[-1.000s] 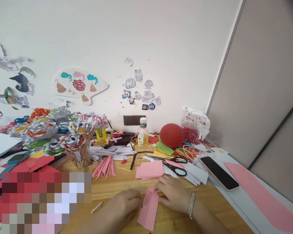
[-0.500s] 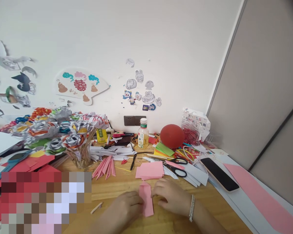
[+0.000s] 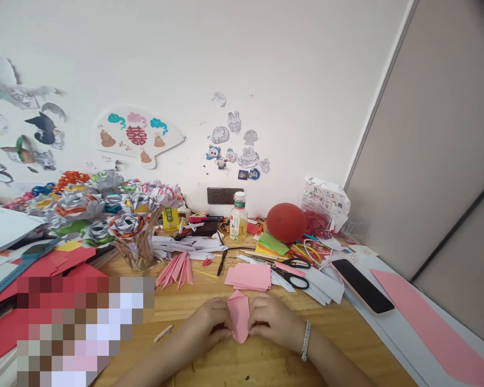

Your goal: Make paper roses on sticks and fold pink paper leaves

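A small pink paper (image 3: pixel 239 318) with folded corners at its top and bottom lies between my hands near the table's front. My left hand (image 3: pixel 210 325) pinches its left edge, fingers curled and thumb low. On the right edge my right hand (image 3: pixel 272 321), with a beaded bracelet (image 3: pixel 306 341) at the wrist, also pinches the paper. Just beyond sits a stack of pink paper sheets (image 3: pixel 248 276). Several folded pink paper strips (image 3: pixel 179 270) lie fanned out to the left of that stack.
Black-handled scissors (image 3: pixel 296 272) and a phone (image 3: pixel 362 286) lie to the right. Behind stand a drink bottle (image 3: pixel 239 217), a red balloon (image 3: pixel 286 222) and a bunch of paper flowers (image 3: pixel 129 226). A short stick (image 3: pixel 163 333) rests left of my left hand.
The pink paper's lower end has gone from square to pointed. My right hand has closed in on its right edge. The view has shifted slightly.
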Action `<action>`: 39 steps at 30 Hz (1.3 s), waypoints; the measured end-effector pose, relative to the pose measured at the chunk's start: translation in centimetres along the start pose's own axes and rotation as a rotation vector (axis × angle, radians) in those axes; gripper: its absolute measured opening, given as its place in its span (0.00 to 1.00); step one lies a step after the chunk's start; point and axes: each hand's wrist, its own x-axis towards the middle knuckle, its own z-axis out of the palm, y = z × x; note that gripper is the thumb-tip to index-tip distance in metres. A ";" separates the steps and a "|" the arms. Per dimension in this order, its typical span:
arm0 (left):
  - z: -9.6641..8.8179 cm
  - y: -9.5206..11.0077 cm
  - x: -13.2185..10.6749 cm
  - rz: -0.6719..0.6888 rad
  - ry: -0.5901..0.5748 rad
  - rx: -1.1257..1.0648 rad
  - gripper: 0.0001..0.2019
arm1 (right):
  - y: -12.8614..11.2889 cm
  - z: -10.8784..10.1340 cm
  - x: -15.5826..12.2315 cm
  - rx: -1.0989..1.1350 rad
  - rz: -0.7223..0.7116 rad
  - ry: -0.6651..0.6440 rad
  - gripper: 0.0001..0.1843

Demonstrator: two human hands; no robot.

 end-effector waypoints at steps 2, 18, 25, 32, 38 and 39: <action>0.2 0.0 0.1 -0.032 0.024 0.009 0.08 | 0.3 0.2 0.1 0.045 0.032 0.014 0.01; 2.1 0.1 1.1 -0.301 0.166 0.173 0.05 | -0.7 2.0 0.8 0.022 0.313 0.163 0.07; 2.6 1.0 1.5 -0.385 0.205 0.226 0.07 | -1.4 2.4 0.8 -0.038 0.369 0.198 0.08; 2.8 0.9 1.4 -0.385 0.218 0.258 0.06 | -1.5 1.8 0.1 -0.135 0.142 0.149 0.03; 2.9 0.5 1.5 -0.381 0.196 0.250 0.06 | -1.6 0.6 -0.8 -0.311 -0.120 0.060 0.10; 2.9 0.3 1.6 -0.382 0.197 0.253 0.06 | -1.6 0.6 -0.9 -0.316 -0.125 0.051 0.10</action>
